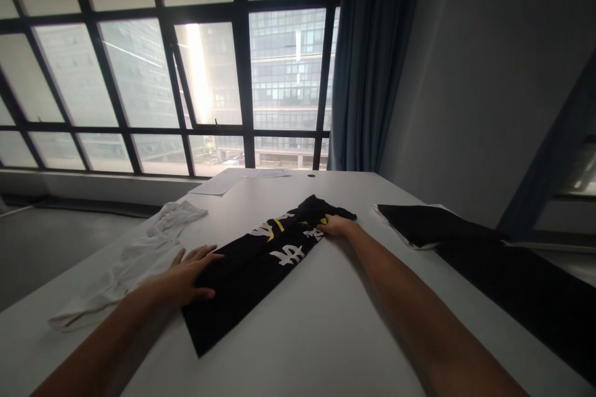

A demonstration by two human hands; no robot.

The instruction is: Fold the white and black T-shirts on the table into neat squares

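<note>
A black T-shirt [251, 279] with white and yellow print lies folded lengthwise on the white table, slanting from near left to far right. Its far end is bunched up. My left hand [186, 276] rests on the near left part of the cloth, fingers spread and thumb apart. Farther along, my right hand [338, 226] pinches the shirt's right edge by the yellow print. Its fingertips are partly hidden against the fabric.
Crumpled white cloth [135, 267] lies along the table's left side. Folded black cloth [433, 226] with white edging sits at the right, with more black fabric [526, 291] nearer. Paper sheets [218, 183] lie at the far end, before windows and a blue curtain [363, 68].
</note>
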